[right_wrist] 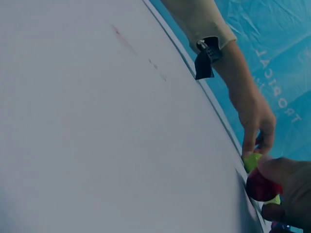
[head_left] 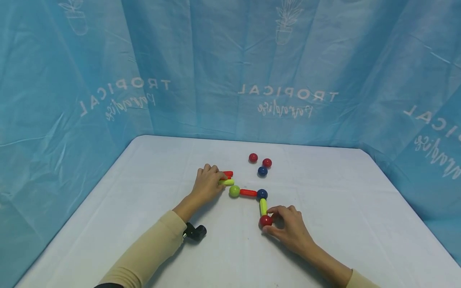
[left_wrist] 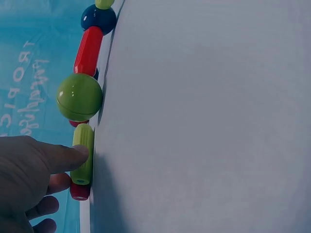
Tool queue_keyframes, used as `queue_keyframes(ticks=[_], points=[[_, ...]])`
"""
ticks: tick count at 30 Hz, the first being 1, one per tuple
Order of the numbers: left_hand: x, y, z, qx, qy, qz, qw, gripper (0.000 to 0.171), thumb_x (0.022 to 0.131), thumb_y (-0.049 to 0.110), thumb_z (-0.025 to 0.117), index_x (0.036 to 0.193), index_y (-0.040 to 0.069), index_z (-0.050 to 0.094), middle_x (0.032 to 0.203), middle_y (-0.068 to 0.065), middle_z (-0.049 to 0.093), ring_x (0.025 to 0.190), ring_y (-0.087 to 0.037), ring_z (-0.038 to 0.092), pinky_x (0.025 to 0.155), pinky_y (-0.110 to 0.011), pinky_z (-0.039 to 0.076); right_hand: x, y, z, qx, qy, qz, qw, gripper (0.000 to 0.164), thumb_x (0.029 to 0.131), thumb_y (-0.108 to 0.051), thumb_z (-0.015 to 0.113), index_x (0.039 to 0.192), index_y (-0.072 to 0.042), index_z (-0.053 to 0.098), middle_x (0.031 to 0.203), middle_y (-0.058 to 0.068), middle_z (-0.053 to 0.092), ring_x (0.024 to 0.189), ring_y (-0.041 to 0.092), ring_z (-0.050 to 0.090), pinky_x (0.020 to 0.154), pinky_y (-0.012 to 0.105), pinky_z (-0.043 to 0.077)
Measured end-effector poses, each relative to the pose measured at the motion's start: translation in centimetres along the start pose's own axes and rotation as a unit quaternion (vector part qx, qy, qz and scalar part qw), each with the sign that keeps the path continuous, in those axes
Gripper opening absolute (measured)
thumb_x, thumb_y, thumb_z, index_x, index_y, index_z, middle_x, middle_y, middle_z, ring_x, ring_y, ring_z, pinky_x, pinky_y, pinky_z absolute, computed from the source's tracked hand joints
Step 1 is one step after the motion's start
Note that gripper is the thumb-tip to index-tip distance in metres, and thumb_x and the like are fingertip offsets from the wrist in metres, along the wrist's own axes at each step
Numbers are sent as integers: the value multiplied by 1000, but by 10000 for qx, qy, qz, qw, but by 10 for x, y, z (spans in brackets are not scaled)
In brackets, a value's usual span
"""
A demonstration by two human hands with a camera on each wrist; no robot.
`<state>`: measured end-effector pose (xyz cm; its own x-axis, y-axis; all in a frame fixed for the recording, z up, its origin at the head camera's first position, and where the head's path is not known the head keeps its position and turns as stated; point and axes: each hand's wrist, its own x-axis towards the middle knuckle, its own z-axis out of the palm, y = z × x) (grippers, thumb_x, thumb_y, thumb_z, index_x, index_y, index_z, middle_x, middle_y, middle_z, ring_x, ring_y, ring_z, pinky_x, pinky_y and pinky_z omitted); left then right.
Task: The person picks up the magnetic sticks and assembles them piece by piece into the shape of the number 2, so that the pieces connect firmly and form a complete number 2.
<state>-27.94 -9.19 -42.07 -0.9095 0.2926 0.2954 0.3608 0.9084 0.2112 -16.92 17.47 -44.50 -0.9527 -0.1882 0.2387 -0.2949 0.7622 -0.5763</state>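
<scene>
My right hand pinches a red ball between thumb and fingers at the near end of a chain. From that ball a yellow-green rod runs up to a dark blue ball. A red rod links the blue ball to a green ball on the left. Just left of it, my left hand has its thumb on a loose yellow-green rod, its other fingers curled behind. Loose red rods lie beside this rod, partly hidden by the hand.
Beyond the chain sit two red balls, one farther left and one nearer, and another blue ball. A black wrist device hangs at the left sleeve. Blue printed curtains enclose the white table.
</scene>
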Motion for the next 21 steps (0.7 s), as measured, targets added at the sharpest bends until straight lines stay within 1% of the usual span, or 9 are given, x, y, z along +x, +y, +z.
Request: queue_keyframes(ticks=[3,6,10,13,17,21], points=[[0,0,1,21,-5,12,10000,21,78,21,76,99,18,72,93,0,58,92,-19,44,83,-38,35,1,3,-3,273,-160,-183,9993,44,67,-29,84,107,-29,66,88,-19,62,90,10,44,80,33,33],[0,1,3,40,-1,-11,10000,21,78,21,75,99,18,71,92,0,58,91,-18,44,82,-38,34,3,5,-6,469,-395,-241,9978,39,69,-31,82,106,-33,67,91,-21,61,92,10,44,81,33,33],[1,2,6,108,-7,-81,9999,20,79,20,75,98,19,70,91,1,58,90,-18,43,82,-38,33,5,9,-7,632,-568,-247,9961,35,72,-32,80,105,-33,68,93,-18,63,93,13,44,79,33,32],[1,1,6,181,48,-100,9998,18,79,18,74,97,19,70,91,1,58,90,-18,44,82,-38,33,6,10,-7,694,-654,-159,9953,34,73,-32,79,105,-34,68,93,-17,63,93,13,44,79,33,32],[-1,-1,1,98,214,-174,9996,18,79,14,71,97,16,71,91,0,59,90,-20,45,81,-38,34,7,9,-8,752,-741,-55,9944,34,73,-31,80,104,-37,68,94,-19,62,94,13,44,79,31,34],[-8,-2,-10,-191,464,-327,9982,19,79,11,70,97,13,71,93,-2,61,91,-21,47,82,-38,35,8,9,-8,790,-797,-13,9937,34,73,-31,80,104,-37,68,95,-20,62,94,12,44,79,31,35]])
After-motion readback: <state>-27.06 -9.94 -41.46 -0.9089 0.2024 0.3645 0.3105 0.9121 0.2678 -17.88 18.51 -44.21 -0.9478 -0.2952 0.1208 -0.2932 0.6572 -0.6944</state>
